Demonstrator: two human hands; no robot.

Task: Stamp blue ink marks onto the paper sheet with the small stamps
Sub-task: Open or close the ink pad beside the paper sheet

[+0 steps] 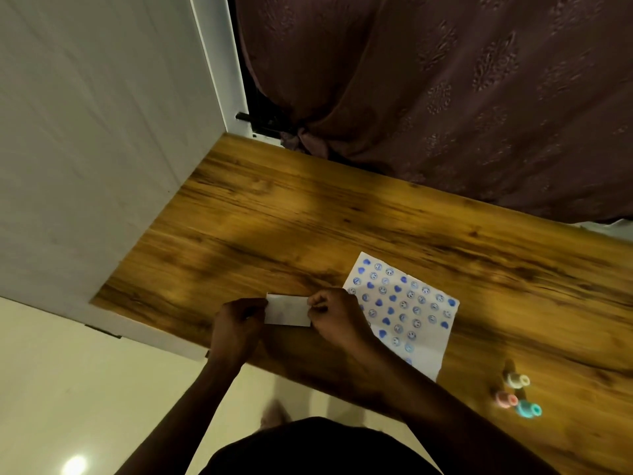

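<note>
A white paper sheet (pixel 407 310) lies on the wooden table (pixel 274 228), covered with several blue hearts and smiley marks. Just left of it, a small folded white paper (pixel 287 311) is held between both hands. My left hand (pixel 236 329) pinches its left end and my right hand (pixel 334 315) pinches its right end; my right forearm crosses the stamped sheet's lower left corner. Three small stamps stand at the table's right near edge: a white one (pixel 518 380), a pink one (pixel 506 400) and a teal one (pixel 529 409). They are blurred.
A white wall panel (pixel 85 132) borders the table on the left. A dark patterned curtain (pixel 445 97) hangs behind the far edge. Cream floor (pixel 68 389) shows below the table's near edge, with a foot (pixel 274 414) on it.
</note>
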